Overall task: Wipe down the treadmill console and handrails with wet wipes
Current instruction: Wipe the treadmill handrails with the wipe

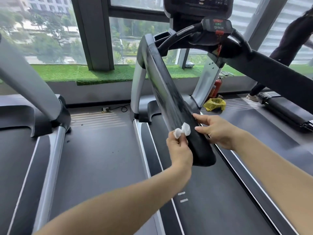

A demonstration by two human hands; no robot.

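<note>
Two hands at handrail (171, 92): left hand (179, 150) pinches wipe (183, 130); right hand (216, 131) rests open-fingered on rail. Console (198, 4) text unreadable.

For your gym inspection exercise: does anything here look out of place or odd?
Yes. A crumpled yellow plastic bag lies on the floor beside the treadmill's silver upright, near a red fire extinguisher against the wall. It looks like loose litter. A small plug socket with a trailing black cable also lies on the floor.

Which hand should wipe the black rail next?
The left hand, probably. It already pinches the wet wipe against the left handrail, while the right hand holds no wipe and only rests on that rail.
</note>
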